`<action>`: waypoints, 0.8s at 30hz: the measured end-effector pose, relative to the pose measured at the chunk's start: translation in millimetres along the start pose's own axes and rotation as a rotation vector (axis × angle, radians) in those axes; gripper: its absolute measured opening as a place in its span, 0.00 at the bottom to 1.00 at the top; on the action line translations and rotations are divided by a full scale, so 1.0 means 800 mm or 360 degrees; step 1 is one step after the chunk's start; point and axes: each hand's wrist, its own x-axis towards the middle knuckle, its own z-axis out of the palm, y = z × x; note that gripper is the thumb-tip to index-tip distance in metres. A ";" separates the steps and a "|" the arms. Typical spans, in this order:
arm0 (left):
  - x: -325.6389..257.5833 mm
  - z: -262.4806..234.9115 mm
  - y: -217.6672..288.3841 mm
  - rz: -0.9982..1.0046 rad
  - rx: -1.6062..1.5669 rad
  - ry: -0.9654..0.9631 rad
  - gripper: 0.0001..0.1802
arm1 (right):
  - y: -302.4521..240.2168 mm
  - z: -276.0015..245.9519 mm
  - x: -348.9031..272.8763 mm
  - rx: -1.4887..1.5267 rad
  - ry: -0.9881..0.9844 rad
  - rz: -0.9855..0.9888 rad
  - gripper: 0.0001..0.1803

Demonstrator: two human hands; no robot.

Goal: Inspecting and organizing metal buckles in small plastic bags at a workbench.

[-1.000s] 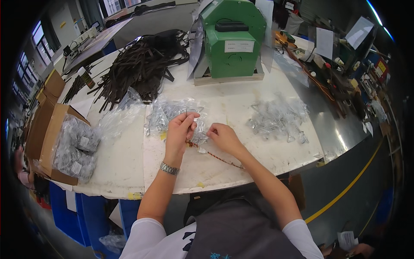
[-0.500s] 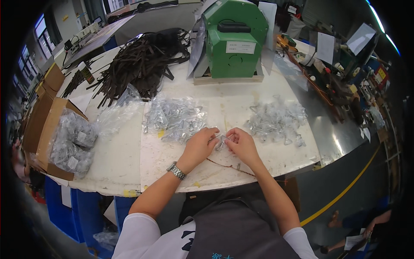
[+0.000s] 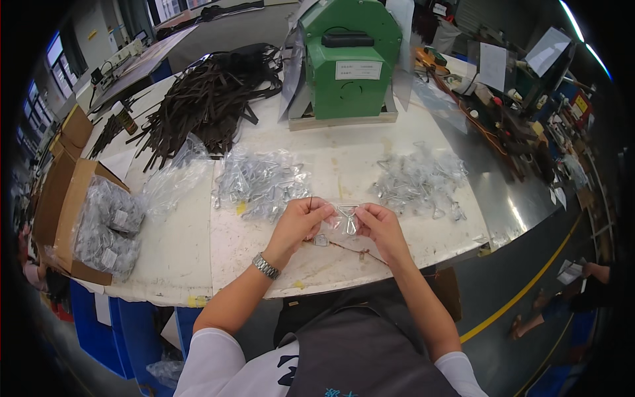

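Drew left hand and right hand slightly farther apart than half a second earlier, spreading clear bag between them. Pinched bag edges in both sets of fingertips, above table. Saw bent-wire metal piece, apparently inside bag, with top bar crosswise from hand to hand, looped end pointing bodyward, slightly nearer right fingertips. Noted left pile and right pile of bagged metal pieces beyond hands.
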 end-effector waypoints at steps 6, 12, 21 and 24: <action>-0.008 0.012 0.001 0.0002 0.0125 -0.0050 0.15 | -0.005 0.005 -0.001 -0.0356 0.0457 -0.0394 0.11; -0.013 0.018 -0.002 -0.0064 -0.0114 -0.0353 0.18 | -0.070 0.033 -0.008 -0.1316 0.0563 -0.1009 0.07; -0.015 0.023 -0.003 -0.0111 -0.0124 -0.0471 0.17 | -0.077 0.003 0.007 -0.1207 0.0059 -0.0644 0.09; -0.013 0.022 -0.009 -0.0163 -0.0133 -0.0470 0.16 | -0.070 0.016 0.002 -0.1061 0.0201 -0.0616 0.09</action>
